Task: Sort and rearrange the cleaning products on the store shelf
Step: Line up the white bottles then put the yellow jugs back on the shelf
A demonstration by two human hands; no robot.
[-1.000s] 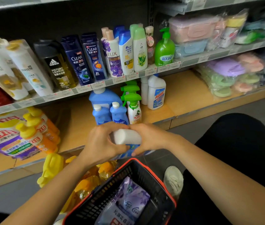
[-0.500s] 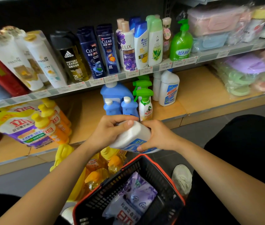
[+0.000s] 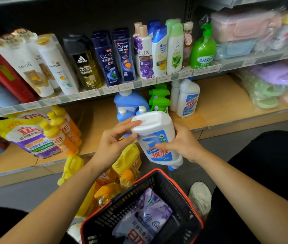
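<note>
Bottle is in both my hands, up in the air just in front of the lower shelf and above the basket. It's upside down & tilted: flat base up and far, blue cap down and near. R hand wraps the right side, thumb across the label, other fingers hidden behind. L hand holds the base corner, fingers lying along the top edge, thumb under it on the side. So both sets of fingers are closed on the bottle, neither wide.

Step in hand, as I judge it: turn it cap-up and stand it w/ its twins, the two white same-label bottles right of the green sprayers on that shelf.

To do it well: keep R hand as the main grip around the waist, let L hand only guide the base round, don't let go w/ both at once, since it's smooth plastic, prob heavy w/ liquid. Flip it out here, clear of the upper shelf, not inside the gap. Then go in low, right of the twins where bare board shows, label facing out, base flat before I loosen. Watch the sprayers & blue jugs just far of my hands: an elbow swing could tip them
</note>
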